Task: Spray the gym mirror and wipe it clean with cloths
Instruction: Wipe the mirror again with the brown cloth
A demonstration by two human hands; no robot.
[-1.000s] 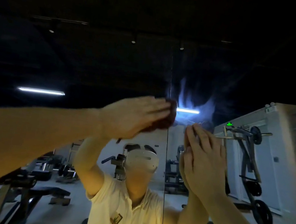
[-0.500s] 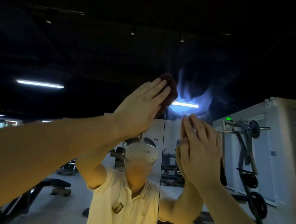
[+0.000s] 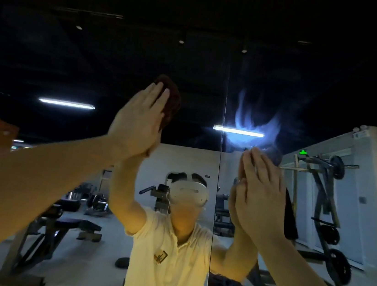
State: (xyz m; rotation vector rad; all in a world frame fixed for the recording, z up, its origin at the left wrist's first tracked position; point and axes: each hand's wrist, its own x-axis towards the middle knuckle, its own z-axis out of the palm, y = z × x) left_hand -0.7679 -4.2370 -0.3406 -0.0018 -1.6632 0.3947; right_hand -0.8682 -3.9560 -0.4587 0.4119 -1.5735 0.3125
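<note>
Currently wiping: both palms flat on the glass

Up high, left hand (image 3: 137, 121) is pressing a red cloth (image 3: 170, 102) against the mirror (image 3: 199, 72), left of the seam (image 3: 227, 95). Its fingers are lying straight and together, with nothing curled round the cloth. On the other panel, right hand (image 3: 260, 193) is doing the same, palm flat and fingers straight. A dark cloth (image 3: 289, 218) is showing past its far edge and hanging down a bit. A bluish smear (image 3: 255, 122) is sitting just above that hand, across the reflected tube light (image 3: 238, 131).

Handling, my read: both cloths are looking soft and light, and friction alone is holding them. If palm pressure is dropping, they're likely bunching or sliding out, so spreading the fingers over the cloth's middle is looking like the right hold. Glass is stiff but fragile, so I'd be pushing flat, not poking with fingertips.

Room: the mirror is running on well above and to both sides of the hands. The seam is standing between them, and a cloth edge may be snagging there. The smear is sitting near the right hand, probably needing an upward pass.
</note>
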